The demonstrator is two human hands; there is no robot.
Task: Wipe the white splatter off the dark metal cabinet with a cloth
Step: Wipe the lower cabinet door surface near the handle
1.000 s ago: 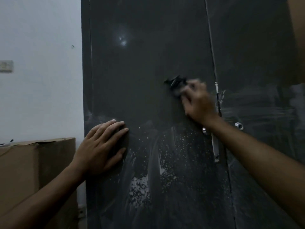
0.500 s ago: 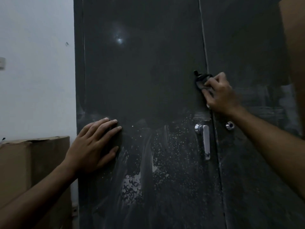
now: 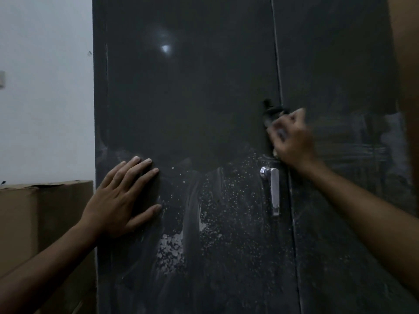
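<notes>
A dark metal cabinet with two doors fills the head view. White splatter and fine specks cover the lower half of its left door, with smeared streaks beside them. My right hand, blurred by motion, grips a dark cloth and presses it on the seam between the doors, just above the silver handle. My left hand lies flat on the left door with fingers spread, left of the splatter, holding nothing.
A brown cardboard box stands against the white wall left of the cabinet. Faint wipe smears mark the right door. A brown edge runs down the far right.
My right hand with the cloth swept right from the left door to the seam, then shifted slightly back left. The left hand stayed in place.
</notes>
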